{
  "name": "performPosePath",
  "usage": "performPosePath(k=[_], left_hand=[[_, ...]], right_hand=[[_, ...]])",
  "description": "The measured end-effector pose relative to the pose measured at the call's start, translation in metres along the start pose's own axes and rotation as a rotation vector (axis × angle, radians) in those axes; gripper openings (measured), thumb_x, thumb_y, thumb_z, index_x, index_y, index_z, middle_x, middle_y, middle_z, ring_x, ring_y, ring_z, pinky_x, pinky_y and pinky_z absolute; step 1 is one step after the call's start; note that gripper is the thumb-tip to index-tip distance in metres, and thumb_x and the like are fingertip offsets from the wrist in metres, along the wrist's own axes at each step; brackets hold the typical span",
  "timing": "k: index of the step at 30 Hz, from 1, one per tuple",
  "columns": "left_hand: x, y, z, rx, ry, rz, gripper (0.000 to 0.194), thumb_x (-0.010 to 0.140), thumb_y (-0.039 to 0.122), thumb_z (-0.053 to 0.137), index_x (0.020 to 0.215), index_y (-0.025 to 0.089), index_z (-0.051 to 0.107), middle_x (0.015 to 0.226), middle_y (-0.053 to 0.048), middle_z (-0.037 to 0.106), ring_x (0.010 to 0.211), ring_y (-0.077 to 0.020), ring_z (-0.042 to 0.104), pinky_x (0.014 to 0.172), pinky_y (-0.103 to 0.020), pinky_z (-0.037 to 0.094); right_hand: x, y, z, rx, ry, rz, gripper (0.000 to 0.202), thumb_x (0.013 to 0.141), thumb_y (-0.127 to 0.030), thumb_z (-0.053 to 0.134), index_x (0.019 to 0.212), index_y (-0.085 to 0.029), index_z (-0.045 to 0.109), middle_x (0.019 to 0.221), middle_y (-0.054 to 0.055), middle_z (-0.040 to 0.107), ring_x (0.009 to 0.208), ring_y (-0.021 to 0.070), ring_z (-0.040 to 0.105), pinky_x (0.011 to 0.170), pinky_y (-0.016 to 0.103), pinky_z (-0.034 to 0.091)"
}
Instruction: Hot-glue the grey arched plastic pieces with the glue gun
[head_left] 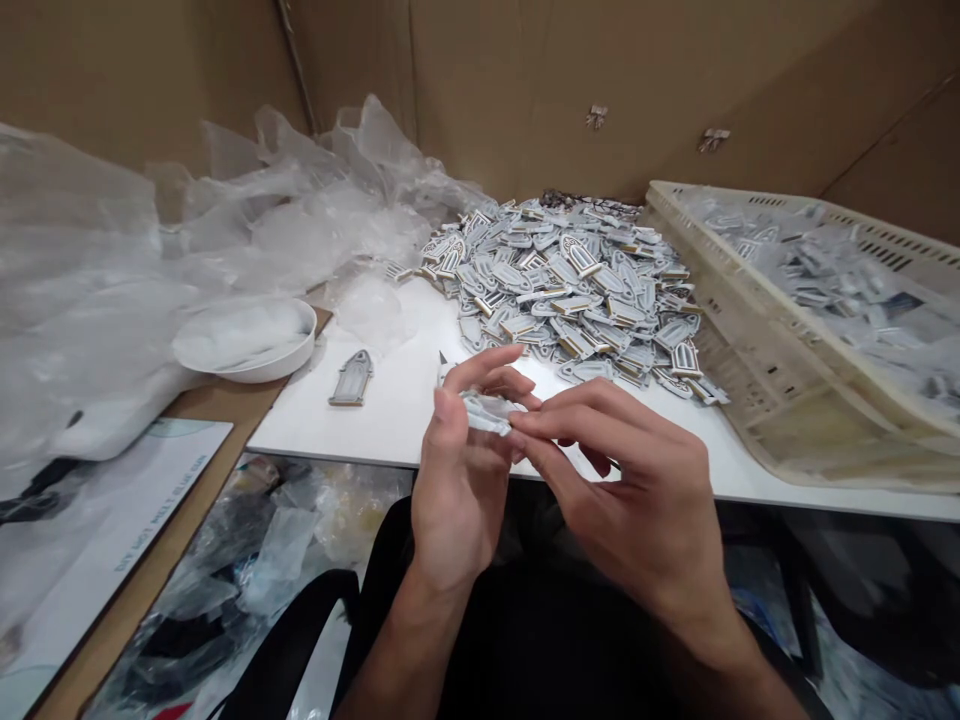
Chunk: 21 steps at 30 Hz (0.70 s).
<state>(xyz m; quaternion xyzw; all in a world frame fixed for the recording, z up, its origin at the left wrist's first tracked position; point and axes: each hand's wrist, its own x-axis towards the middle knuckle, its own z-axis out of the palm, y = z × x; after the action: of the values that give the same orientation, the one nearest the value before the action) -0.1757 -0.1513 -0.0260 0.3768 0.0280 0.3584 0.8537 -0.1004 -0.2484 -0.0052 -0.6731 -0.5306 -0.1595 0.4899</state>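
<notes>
Between my two hands, above the front edge of the white table, is a small pale piece in what looks like clear plastic (487,412). My left hand (465,470) is curled around it from the left. From the right, the thumb and fingertips of my right hand (630,480) pinch its near end. Part of the piece is hidden by my fingers. A dark pointed tip (442,357) shows just beyond my left fingers; its kind I cannot make out. One grey-white arched window-shaped piece (351,380) lies alone on the table to the left.
A heap of similar arched pieces (570,285) covers the table's back. At right stands a cream plastic crate (742,340) holding bagged pieces. Clear plastic bags (300,220) pile up at left behind a white bowl (292,345). A cardboard wall (510,90) closes off the back.
</notes>
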Motion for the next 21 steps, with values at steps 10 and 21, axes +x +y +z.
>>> performPosePath(k=[10,21], left_hand=[[-0.005,0.006,0.0,-0.094,-0.071,-0.004,0.052,0.101,0.065,0.054,0.129,0.026,0.075,0.111,-0.008,0.06,0.096,-0.0177,0.061,0.079,-0.024,0.057],[-0.003,0.01,-0.007,-0.12,-0.196,-0.033,0.056,0.103,0.061,0.05,0.139,0.024,0.071,0.115,-0.009,0.059,0.096,-0.0159,0.058,0.076,-0.022,0.054]], right_hand=[[0.004,-0.003,0.003,-0.052,-0.025,-0.165,0.009,0.098,-0.007,0.062,0.094,-0.015,0.059,0.091,0.003,0.063,0.085,0.0132,0.059,0.074,0.028,0.051],[0.002,-0.005,-0.011,0.518,0.014,0.152,0.008,0.107,-0.017,0.057,0.1,-0.019,0.057,0.107,0.005,0.069,0.1,0.0152,0.068,0.087,0.029,0.058]])
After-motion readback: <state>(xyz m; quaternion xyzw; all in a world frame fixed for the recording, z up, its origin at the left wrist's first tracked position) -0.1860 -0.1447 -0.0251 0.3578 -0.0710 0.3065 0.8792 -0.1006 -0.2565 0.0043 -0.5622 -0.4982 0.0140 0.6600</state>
